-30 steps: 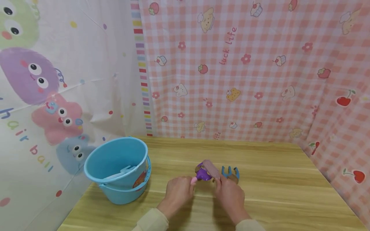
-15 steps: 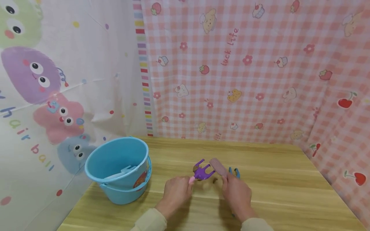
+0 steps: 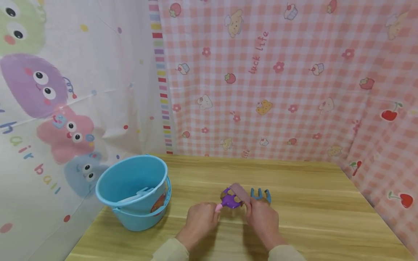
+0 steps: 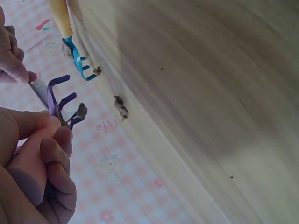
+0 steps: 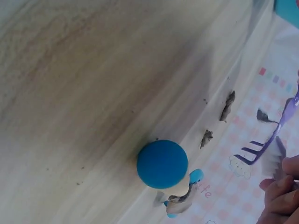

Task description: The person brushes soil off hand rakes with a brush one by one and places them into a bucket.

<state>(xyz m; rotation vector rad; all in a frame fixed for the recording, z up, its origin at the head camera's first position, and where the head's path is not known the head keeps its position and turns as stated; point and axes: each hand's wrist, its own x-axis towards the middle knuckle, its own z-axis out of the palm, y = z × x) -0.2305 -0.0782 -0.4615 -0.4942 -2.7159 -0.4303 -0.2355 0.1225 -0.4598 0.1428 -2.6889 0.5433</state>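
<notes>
soft, even light fills the head view; diffuse shadows darken the bench (image 3: 313,221) beside the left hand (image 3: 200,217) and the right hand (image 3: 263,220), and the sides slant with wide-angle distortion. both wrist views are dimmer and softer, broad shadows crossing blurred grain, the checked cloth (image 4: 135,186) pale and hazy.

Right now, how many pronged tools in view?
3: purple rake in the left hand, blue rake on the table, pale fork inside the bucket. More may be hidden deeper in the bucket.
</notes>
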